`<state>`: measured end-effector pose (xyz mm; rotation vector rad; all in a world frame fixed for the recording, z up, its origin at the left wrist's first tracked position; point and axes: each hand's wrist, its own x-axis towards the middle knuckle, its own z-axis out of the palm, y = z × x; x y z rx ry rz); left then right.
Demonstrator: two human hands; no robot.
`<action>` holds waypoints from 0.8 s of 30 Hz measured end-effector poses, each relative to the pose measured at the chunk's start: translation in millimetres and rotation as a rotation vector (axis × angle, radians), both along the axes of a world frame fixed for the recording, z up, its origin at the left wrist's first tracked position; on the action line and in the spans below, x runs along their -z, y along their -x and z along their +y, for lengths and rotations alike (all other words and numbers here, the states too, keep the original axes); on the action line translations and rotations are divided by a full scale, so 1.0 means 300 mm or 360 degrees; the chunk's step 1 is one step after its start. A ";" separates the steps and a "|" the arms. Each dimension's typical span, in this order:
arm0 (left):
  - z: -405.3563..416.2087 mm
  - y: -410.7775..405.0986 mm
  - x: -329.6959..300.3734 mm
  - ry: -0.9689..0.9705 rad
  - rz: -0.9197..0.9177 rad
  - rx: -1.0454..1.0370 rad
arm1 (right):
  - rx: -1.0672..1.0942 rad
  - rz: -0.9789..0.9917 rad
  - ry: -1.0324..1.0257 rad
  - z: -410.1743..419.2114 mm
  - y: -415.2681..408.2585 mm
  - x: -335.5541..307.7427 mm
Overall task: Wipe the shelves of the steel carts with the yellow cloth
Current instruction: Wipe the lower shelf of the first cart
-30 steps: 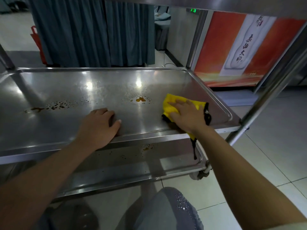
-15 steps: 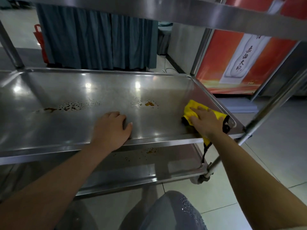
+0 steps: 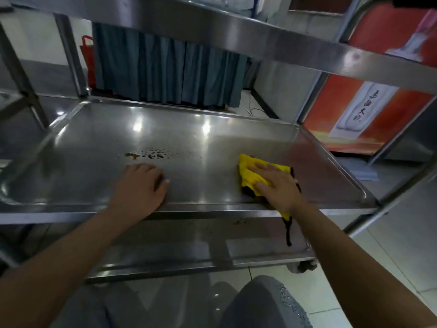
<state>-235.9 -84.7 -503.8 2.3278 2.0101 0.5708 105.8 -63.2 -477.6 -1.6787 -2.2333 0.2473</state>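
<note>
The steel cart's middle shelf lies in front of me, with brown spill drops left of its centre. My right hand presses flat on the yellow cloth near the shelf's front right, fingers straight. A black strap of the cloth hangs over the front edge. My left hand rests palm down on the shelf's front edge, just below the spill, fingers slightly curled and holding nothing. The lower shelf shows below with small brown specks.
The cart's top shelf crosses overhead. Steel posts stand at the corners. Behind are a blue curtain, a red bag and an orange poster. Tiled floor lies to the right. My knee is below.
My right hand slid the yellow cloth right toward the shelf's corner, then back left over the small orange spot, which no longer shows. The left hand stayed on the front edge.
</note>
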 end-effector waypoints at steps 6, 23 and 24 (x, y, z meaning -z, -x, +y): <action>-0.057 0.354 -0.020 -0.0004 0.0209 -0.0247 | 0.0087 -0.0126 -0.0039 0.027 0.208 0.018; -0.087 0.495 0.011 -0.0101 -0.0079 -0.0383 | -0.0547 -0.0227 0.0031 0.083 1.145 0.060; -0.085 0.499 0.013 -0.0074 -0.0062 -0.0407 | -0.0544 -0.0219 0.0016 0.083 1.113 0.063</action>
